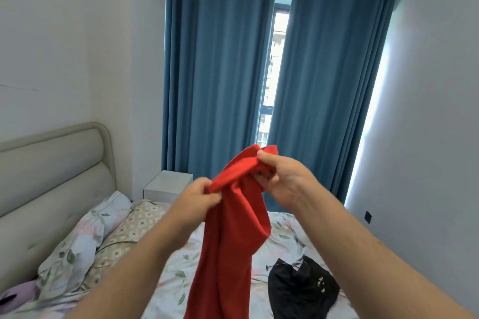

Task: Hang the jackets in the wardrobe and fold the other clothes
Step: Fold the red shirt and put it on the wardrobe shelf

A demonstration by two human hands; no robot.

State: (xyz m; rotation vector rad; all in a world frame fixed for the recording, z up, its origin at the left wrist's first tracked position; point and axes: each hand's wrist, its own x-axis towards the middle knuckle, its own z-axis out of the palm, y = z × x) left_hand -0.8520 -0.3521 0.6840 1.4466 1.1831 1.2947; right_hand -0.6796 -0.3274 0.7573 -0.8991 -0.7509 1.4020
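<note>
Holding a red garment (228, 241) up in the air above the bed (285, 238), roughly over its middle. Left hand (199, 197) pinching a bunched stretch of the cloth's upper edge, fingers curled round it. Right hand (282, 179) higher and nearer the bed's far side, thumb on top and fingers curled under another bunch of the same edge. Between the two hands, a short fold of red. Below them, the rest of the cloth hanging loose toward the bed's near side, its lower end cut off at the bottom of the view.

Crumpled on the bed toward its foot end, just beside the hanging red cloth: a black garment (303, 290) with small pale lettering and a drawcord.

At the bed's head end: a padded beige headboard (51, 176), with a floral pillow (85, 235) and a diamond-patterned pillow (134, 225) side by side before it. Near the bed's near head corner: something lilac (18, 292), too cut off to tell. Beyond the bed's far head corner: a white nightstand (168, 184). Beyond the bed's far side: blue curtains (215, 72), parted on a narrow strip of window (274, 72).
</note>
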